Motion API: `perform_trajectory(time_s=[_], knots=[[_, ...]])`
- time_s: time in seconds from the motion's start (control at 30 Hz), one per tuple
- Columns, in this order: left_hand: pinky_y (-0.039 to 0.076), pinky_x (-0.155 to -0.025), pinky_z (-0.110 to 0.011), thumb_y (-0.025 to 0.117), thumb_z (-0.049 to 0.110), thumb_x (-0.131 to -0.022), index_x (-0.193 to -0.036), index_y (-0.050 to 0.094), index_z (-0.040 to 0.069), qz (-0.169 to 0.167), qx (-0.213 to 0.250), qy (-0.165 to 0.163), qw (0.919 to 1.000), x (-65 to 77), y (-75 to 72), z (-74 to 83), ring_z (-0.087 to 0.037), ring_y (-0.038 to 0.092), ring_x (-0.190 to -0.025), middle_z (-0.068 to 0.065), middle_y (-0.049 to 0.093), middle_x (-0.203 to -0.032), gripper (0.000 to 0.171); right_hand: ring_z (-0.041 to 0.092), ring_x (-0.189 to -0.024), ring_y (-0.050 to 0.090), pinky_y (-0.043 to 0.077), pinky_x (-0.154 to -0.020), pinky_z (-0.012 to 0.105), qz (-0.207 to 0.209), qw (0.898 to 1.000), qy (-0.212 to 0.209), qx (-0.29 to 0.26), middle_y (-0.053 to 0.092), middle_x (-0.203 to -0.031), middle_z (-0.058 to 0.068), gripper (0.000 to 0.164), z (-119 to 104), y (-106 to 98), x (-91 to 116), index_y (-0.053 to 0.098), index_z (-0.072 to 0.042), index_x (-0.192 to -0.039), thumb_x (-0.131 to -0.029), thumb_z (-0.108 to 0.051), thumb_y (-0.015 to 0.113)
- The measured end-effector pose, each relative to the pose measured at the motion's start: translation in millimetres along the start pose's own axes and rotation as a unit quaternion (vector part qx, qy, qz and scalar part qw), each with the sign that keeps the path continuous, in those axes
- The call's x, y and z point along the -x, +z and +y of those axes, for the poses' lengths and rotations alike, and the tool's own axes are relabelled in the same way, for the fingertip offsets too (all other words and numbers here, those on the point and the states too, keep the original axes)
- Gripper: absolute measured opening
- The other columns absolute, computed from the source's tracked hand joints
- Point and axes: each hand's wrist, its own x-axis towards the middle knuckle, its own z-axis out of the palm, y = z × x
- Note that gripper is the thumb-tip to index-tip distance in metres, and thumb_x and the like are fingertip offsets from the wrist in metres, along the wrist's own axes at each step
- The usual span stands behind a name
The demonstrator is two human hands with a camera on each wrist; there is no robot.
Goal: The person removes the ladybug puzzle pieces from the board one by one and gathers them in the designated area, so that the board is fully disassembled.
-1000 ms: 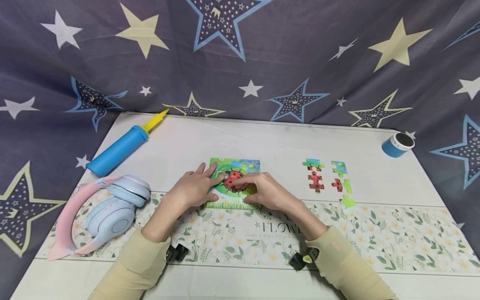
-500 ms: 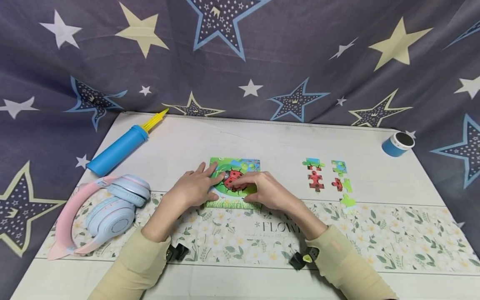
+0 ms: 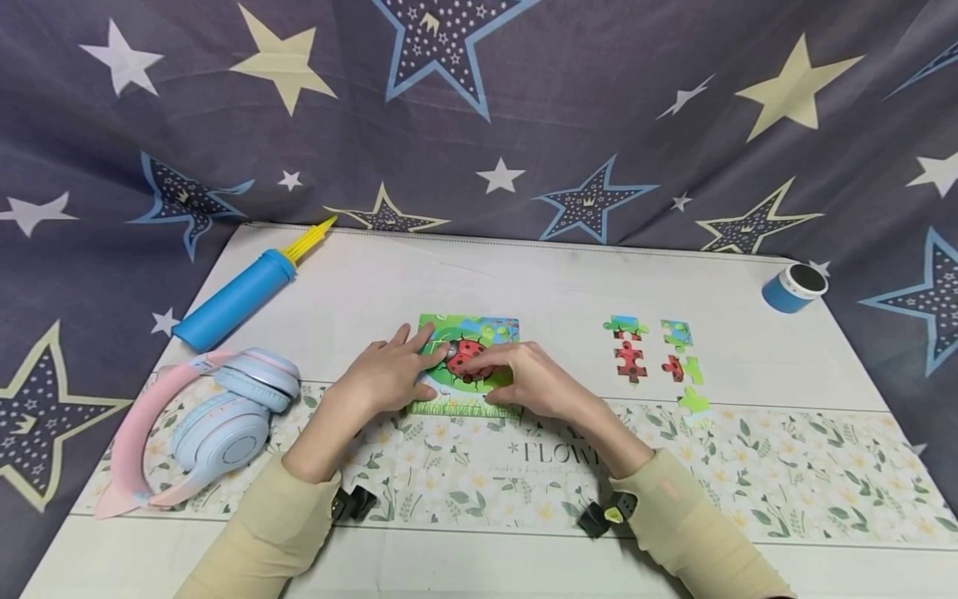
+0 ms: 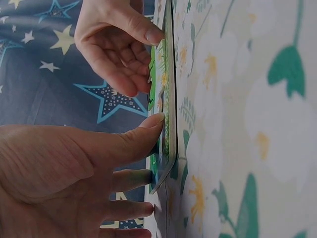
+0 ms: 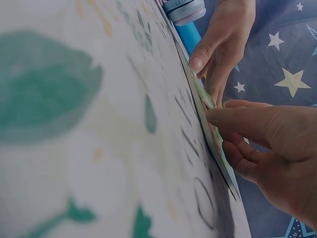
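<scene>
A ladybug puzzle board [image 3: 466,406] with a green, blue and grassy picture lies flat in the middle of the table in the head view. My left hand [image 3: 385,374] rests across its left side, fingers spread; in the left wrist view the thumb [image 4: 151,121] presses near the front edge. My right hand [image 3: 539,381] bends over the right side. Its thumb [image 5: 218,116] touches the board near the lower right, and its fingers reach toward the red ladybug [image 3: 462,353]. That hand covers part of the picture. No piece shows between its fingers.
Several loose puzzle pieces [image 3: 631,362] lie right of the board. Pink and blue headphones [image 3: 224,428] stand at the left, with a blue and yellow hand pump [image 3: 238,301] behind them. A blue and white cylinder [image 3: 793,289] sits far right. A starry cloth [image 3: 449,150] hangs behind.
</scene>
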Motion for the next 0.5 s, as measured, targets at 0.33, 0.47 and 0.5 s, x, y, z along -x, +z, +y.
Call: perform_trajectory(time_s=[0.33, 0.47, 0.5], knots=[[0.027, -0.124, -0.064, 0.064, 0.038, -0.101, -0.162, 0.034, 0.019, -0.002, -0.002, 0.005, 1.0000, 0.1, 0.1, -0.6, -0.046, 0.014, -0.159, -0.016, 0.010, -0.174, 0.071, 0.017, -0.112, 0.072, 0.061, -0.093, 0.034, -0.001, 0.999, 0.016, -0.034, 0.076, -0.123, 0.000, 0.045, 4.0, -5.6, 1.1, 0.074, -0.017, -0.128, -0.085, -0.007, 0.083], [0.027, -0.124, -0.065, 0.064, 0.038, -0.101, -0.162, 0.033, 0.020, -0.003, 0.002, 0.004, 1.0000, 0.6, -0.1, -0.9, -0.046, 0.013, -0.159, -0.016, 0.009, -0.174, 0.071, 0.021, -0.117, 0.070, 0.060, -0.098, 0.038, 0.013, 0.999, 0.022, -0.046, 0.076, -0.125, 0.001, 0.045, 6.7, -9.4, 2.7, 0.075, -0.016, -0.127, -0.085, -0.008, 0.084], [0.026, -0.124, -0.065, 0.064, 0.038, -0.101, -0.162, 0.033, 0.020, -0.004, 0.003, 0.004, 1.0000, 0.8, -0.1, -1.0, -0.046, 0.013, -0.159, -0.016, 0.009, -0.174, 0.071, 0.021, -0.118, 0.069, 0.059, -0.099, 0.040, 0.017, 0.999, 0.021, -0.044, 0.076, -0.125, 0.001, 0.045, 7.7, -10.1, 3.3, 0.075, -0.017, -0.127, -0.084, -0.008, 0.085]])
